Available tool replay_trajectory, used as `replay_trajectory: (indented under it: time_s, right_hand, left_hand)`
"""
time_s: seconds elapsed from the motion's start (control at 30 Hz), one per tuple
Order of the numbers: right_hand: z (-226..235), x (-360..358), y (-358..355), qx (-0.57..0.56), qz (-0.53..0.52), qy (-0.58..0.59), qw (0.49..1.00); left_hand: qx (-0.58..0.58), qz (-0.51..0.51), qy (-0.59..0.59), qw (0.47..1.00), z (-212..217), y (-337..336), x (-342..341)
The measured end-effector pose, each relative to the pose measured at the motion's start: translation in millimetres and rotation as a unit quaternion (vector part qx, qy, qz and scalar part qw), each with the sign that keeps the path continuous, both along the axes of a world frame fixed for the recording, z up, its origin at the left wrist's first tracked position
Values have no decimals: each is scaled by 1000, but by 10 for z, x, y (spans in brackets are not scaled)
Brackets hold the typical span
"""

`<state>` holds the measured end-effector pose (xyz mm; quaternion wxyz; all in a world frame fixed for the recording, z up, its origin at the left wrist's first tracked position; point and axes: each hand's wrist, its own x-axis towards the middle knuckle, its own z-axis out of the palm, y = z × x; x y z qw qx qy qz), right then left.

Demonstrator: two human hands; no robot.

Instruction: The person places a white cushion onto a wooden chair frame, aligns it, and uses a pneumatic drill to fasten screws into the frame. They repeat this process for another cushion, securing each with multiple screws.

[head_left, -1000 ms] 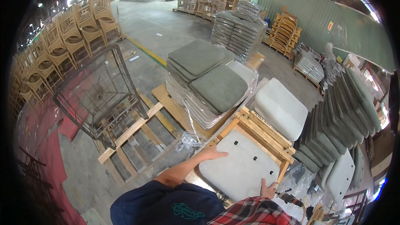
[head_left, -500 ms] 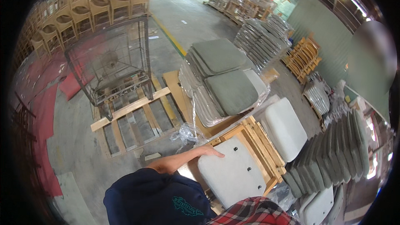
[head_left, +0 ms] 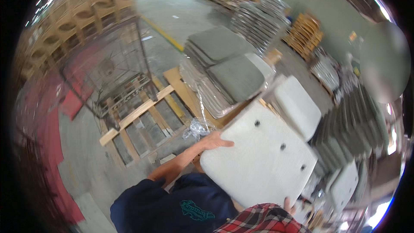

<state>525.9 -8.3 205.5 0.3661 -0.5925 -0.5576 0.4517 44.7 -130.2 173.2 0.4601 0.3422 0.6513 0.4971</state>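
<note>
Both hands are gripping one white seat panel point(head_left: 263, 155) with four dark holes: the left hand point(head_left: 215, 140) is clasping its upper-left edge, the right hand point(head_left: 290, 205) its lower edge. The panel is tilting above one wooden frame point(head_left: 267, 105), beside two stacks of grey cushions point(head_left: 224, 64).

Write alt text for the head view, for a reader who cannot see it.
A person's left hand and right hand grip opposite edges of a white seat panel with dark holes. Beyond it stand stacked grey cushions, a wooden pallet and a wire cage on a concrete workshop floor.
</note>
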Motion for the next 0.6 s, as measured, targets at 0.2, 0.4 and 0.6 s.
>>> replay_trajectory:
  time_s: [0.2, 0.4, 0.6]
  right_hand:
    - [915, -315, -345, 118, 70, 216, 967]
    - [1257, -221, -476, 231, 61, 59, 969]
    - [1299, 270, -652, 258, 16, 120, 959]
  left_hand:
    - [107, 187, -10, 976, -599, -255, -87]
    - [219, 160, -74, 960, -324, -324, -223]
    - [295, 102, -98, 945, 315, -317, 229]
